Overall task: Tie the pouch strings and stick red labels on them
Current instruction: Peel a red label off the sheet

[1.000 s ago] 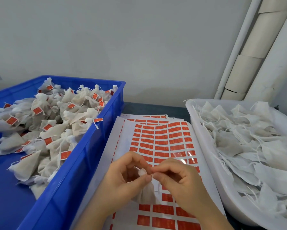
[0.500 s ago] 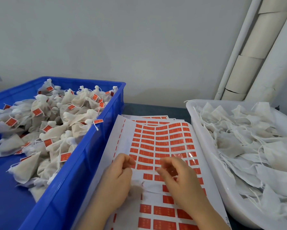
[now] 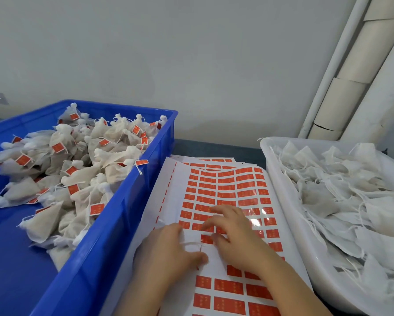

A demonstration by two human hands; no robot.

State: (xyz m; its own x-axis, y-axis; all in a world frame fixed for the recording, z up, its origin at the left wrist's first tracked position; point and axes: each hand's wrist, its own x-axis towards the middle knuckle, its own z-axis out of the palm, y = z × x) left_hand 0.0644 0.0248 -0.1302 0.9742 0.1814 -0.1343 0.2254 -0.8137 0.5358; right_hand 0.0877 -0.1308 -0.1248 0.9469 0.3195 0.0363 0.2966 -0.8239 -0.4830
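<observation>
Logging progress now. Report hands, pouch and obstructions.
Left hand down on label sheet, grip hidden. Right hand open, fingers over red labels. Pouch string showing between hands. Nothing blocking.

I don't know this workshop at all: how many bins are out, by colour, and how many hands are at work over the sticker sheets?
Blue crate: 1
White tub: 1
Hands: 2 (left hand, right hand)
Total: 4

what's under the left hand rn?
A loop of white string pokes out from beneath the left hand, lying on the label sheet. The palm covers whatever the string is attached to.
</observation>
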